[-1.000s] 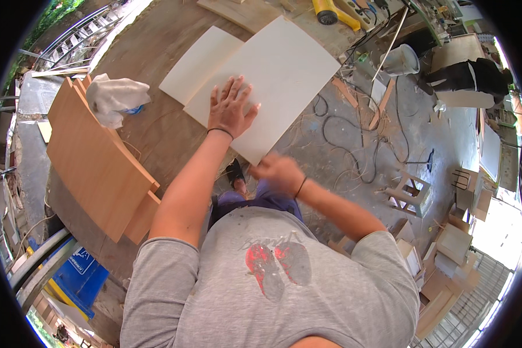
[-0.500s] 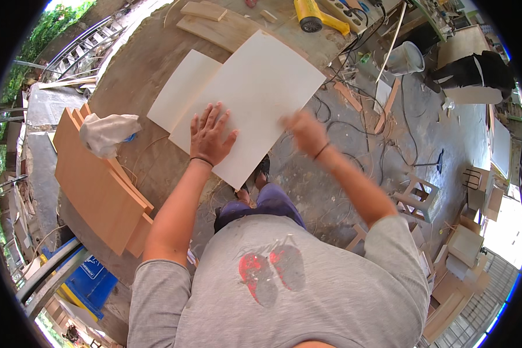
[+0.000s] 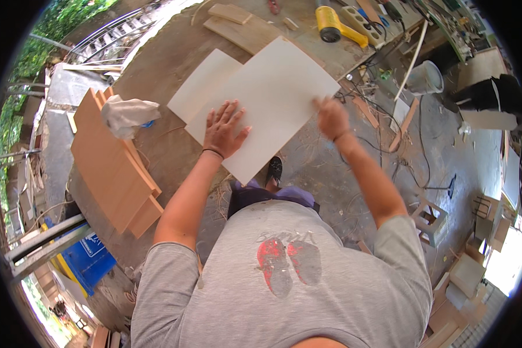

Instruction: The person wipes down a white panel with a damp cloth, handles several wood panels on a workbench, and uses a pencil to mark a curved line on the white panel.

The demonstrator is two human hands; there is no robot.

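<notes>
A white rectangular board (image 3: 278, 87) lies at a slant on the worktable, partly covering a second white board (image 3: 200, 81) to its left. My left hand (image 3: 223, 130) rests flat on the upper board, fingers spread, near its left edge. At the board's right edge is my right hand (image 3: 333, 119), its fingers curled closed and smeared by motion. Whatever those fingers hold, if anything, is hidden.
Several brown panels (image 3: 113, 174) are stacked at the left with a whitish cloth (image 3: 127, 113) on them. Beyond the boards lie wood offcuts (image 3: 243, 35), a yellow heat gun (image 3: 330, 26) and a power strip (image 3: 362, 26). Cables (image 3: 420, 139) and a clear bucket (image 3: 426, 78) are on the right.
My right hand has slid up along the board's right edge, away from me. My left hand stays flat on the board. The whole view has shifted slightly.
</notes>
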